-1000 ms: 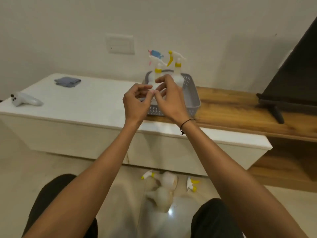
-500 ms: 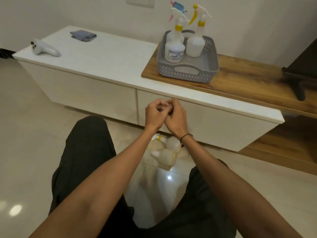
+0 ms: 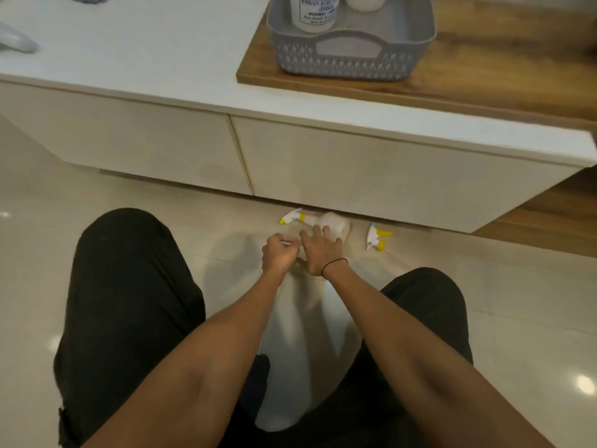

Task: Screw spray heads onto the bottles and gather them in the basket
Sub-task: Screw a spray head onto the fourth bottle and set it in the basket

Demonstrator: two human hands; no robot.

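A grey basket [image 3: 352, 50] stands on the wooden top and holds a labelled white bottle [image 3: 312, 12] and a second bottle [image 3: 366, 1]. On the floor by the cabinet's foot lies a pale bottle [image 3: 337, 226] with a white and yellow spray head [image 3: 292, 218] on it. A loose spray head [image 3: 376, 239] lies to its right. My right hand [image 3: 321, 250] reaches with straight fingers onto that bottle. My left hand [image 3: 277, 258] is curled just beside it; something pale shows at its fingertips. Both hands hide the floor beneath them.
The low white cabinet [image 3: 161, 59] and its drawer fronts rise right behind the floor items. A wooden slab [image 3: 484, 76] carries the basket. A white controller [image 3: 16, 43] lies at the far left. My knees in black trousers [image 3: 129, 286] flank the glossy floor.
My head has tilted down and both hands have dropped from in front of the basket to the floor. The right hand has opened out over the bottle lying there.
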